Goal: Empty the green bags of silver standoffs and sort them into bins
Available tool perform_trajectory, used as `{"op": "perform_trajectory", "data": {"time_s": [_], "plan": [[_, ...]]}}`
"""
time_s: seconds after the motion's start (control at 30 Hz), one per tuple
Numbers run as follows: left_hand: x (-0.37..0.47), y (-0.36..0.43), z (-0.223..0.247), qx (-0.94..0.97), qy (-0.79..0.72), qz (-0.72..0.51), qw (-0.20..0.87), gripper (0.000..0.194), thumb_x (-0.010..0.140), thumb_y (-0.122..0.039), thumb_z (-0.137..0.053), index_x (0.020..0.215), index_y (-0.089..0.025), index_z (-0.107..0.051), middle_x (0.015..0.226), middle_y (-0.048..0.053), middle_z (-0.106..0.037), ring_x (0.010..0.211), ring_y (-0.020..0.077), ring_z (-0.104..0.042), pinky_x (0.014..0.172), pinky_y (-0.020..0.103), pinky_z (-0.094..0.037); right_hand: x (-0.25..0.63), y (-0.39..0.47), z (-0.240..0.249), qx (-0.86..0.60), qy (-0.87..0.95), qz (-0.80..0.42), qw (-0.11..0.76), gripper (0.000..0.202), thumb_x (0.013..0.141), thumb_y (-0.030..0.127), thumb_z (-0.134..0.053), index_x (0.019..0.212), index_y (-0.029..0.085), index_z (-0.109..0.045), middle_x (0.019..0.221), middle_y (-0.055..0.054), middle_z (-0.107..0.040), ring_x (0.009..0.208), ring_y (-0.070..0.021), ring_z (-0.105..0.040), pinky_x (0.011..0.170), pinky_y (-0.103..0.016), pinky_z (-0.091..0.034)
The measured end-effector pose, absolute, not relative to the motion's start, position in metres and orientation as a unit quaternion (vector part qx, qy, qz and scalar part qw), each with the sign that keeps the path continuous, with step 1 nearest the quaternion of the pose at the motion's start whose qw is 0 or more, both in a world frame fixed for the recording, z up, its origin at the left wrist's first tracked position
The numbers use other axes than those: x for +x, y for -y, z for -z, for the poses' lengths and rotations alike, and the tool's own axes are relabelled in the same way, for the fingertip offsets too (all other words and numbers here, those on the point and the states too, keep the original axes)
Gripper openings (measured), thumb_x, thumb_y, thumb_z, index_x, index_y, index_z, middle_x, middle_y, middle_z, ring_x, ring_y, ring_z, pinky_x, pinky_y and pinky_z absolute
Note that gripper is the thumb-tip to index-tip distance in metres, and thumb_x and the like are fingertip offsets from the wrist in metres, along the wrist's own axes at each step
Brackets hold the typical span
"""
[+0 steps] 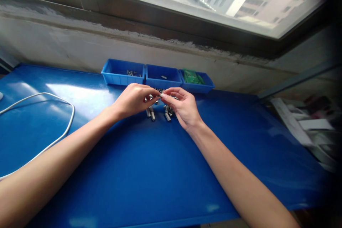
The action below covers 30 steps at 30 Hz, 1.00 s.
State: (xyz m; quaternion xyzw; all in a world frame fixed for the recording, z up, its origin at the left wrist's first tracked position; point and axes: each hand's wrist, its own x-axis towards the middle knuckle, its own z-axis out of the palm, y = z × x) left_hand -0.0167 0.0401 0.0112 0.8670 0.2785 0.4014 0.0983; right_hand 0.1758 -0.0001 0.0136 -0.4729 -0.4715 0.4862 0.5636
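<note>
My left hand (pixel 135 98) and my right hand (pixel 182 106) meet fingertip to fingertip above the table, both closed in a pinch. Whatever lies between the fingertips is small and mostly covered, so I cannot make out its kind. Beneath and around the fingers lie several short grey metal pieces, shaped like little bars or standoffs. One metal piece (pixel 152 114) rests just below my left hand. Another metal piece (pixel 167 117) sits beside the palm of my right hand. More of the pile is hidden behind the fingers.
Three joined blue bins stand against the wall: the left bin (pixel 114 78) holds small metal parts, the middle bin (pixel 155 80) a metal piece, the right one a green bag (pixel 191 77). A white cable (pixel 70 123) curves over the blue table (pixel 149 178). Blurred items lie at far right.
</note>
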Motion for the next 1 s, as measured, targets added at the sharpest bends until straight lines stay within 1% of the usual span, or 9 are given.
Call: {"op": "perform_trajectory", "data": {"time_s": [0.13, 0.23, 0.3, 0.33, 0.43, 0.53, 0.7, 0.87, 1.0], "plan": [[-0.019, -0.042, -0.014, 0.854, -0.308, -0.410, 0.087, 0.020, 0.090, -0.033, -0.065, 0.090, -0.019, -0.079, 0.073, 0.002, -0.076, 0.060, 0.0125, -0.068, 0.061, 0.021, -0.050, 0.177, 0.001, -0.018, -0.495, 0.518, -0.434, 0.546, 0.032, 0.068, 0.040, -0.088, 0.086, 0.019, -0.071, 0.090, -0.004, -0.074, 0.081, -0.0186, -0.072, 0.081, -0.035, -0.060], [-0.026, -0.048, -0.017, 0.819, -0.376, -0.430, 0.058, 0.020, 0.089, -0.034, -0.065, 0.086, -0.020, -0.078, 0.075, 0.002, -0.077, 0.059, 0.0135, -0.068, 0.063, 0.023, -0.051, 0.179, 0.005, -0.022, -0.513, 0.602, -0.335, 0.512, 0.018, 0.079, 0.034, -0.079, 0.086, 0.020, -0.071, 0.088, -0.004, -0.075, 0.080, -0.0196, -0.072, 0.078, -0.034, -0.059], [-0.034, -0.053, -0.018, 0.774, -0.440, -0.453, 0.037, 0.021, 0.089, -0.034, -0.063, 0.087, -0.021, -0.079, 0.078, 0.003, -0.078, 0.060, 0.0150, -0.068, 0.064, 0.026, -0.052, 0.181, 0.007, -0.024, -0.516, 0.686, -0.231, 0.457, 0.006, 0.084, 0.026, -0.072, 0.087, 0.021, -0.071, 0.089, -0.004, -0.075, 0.081, -0.0200, -0.071, 0.081, -0.035, -0.058], [-0.039, -0.056, -0.018, 0.750, -0.470, -0.465, 0.027, 0.021, 0.089, -0.035, -0.063, 0.088, -0.021, -0.079, 0.078, 0.003, -0.078, 0.061, 0.0156, -0.069, 0.065, 0.027, -0.052, 0.182, 0.008, -0.024, -0.510, 0.729, -0.177, 0.421, 0.004, 0.086, 0.022, -0.069, 0.089, 0.021, -0.071, 0.091, -0.004, -0.076, 0.084, -0.0209, -0.071, 0.084, -0.036, -0.057], [-0.052, -0.064, -0.016, 0.711, -0.529, -0.463, 0.004, 0.022, 0.090, -0.038, -0.063, 0.087, -0.024, -0.079, 0.074, 0.002, -0.077, 0.061, 0.0167, -0.068, 0.067, 0.029, -0.052, 0.183, 0.010, -0.021, -0.473, 0.819, -0.075, 0.317, 0.012, 0.089, 0.015, -0.063, 0.097, 0.019, -0.072, 0.102, -0.007, -0.076, 0.099, -0.0242, -0.067, 0.094, -0.039, -0.053], [-0.057, -0.067, -0.012, 0.700, -0.558, -0.446, -0.010, 0.024, 0.089, -0.040, -0.063, 0.084, -0.023, -0.079, 0.069, 0.003, -0.075, 0.060, 0.0185, -0.068, 0.068, 0.031, -0.051, 0.182, 0.011, -0.017, -0.460, 0.847, -0.047, 0.263, 0.016, 0.091, 0.016, -0.062, 0.104, 0.018, -0.072, 0.109, -0.009, -0.074, 0.104, -0.0255, -0.064, 0.096, -0.041, -0.051], [-0.050, -0.064, -0.011, 0.720, -0.530, -0.448, -0.004, 0.022, 0.089, -0.039, -0.062, 0.086, -0.023, -0.078, 0.068, 0.002, -0.074, 0.057, 0.0169, -0.065, 0.065, 0.029, -0.049, 0.181, 0.010, -0.012, -0.458, 0.860, -0.023, 0.225, 0.020, 0.095, 0.020, -0.061, 0.112, 0.019, -0.071, 0.111, -0.009, -0.074, 0.105, -0.0260, -0.062, 0.096, -0.042, -0.049], [-0.041, -0.057, -0.016, 0.748, -0.504, -0.430, 0.006, 0.024, 0.090, -0.036, -0.061, 0.086, -0.019, -0.077, 0.070, 0.005, -0.074, 0.059, 0.0173, -0.066, 0.065, 0.028, -0.049, 0.182, 0.010, -0.012, -0.459, 0.863, -0.020, 0.211, 0.017, 0.098, 0.020, -0.059, 0.110, 0.018, -0.070, 0.107, -0.008, -0.074, 0.103, -0.0248, -0.063, 0.092, -0.038, -0.047], [-0.038, -0.055, -0.017, 0.760, -0.497, -0.418, 0.009, 0.024, 0.091, -0.034, -0.059, 0.086, -0.018, -0.078, 0.070, 0.005, -0.074, 0.060, 0.0164, -0.066, 0.065, 0.027, -0.049, 0.181, 0.010, -0.013, -0.460, 0.864, -0.019, 0.203, 0.013, 0.098, 0.021, -0.058, 0.105, 0.018, -0.069, 0.103, -0.008, -0.073, 0.098, -0.0237, -0.063, 0.089, -0.036, -0.046]]}}
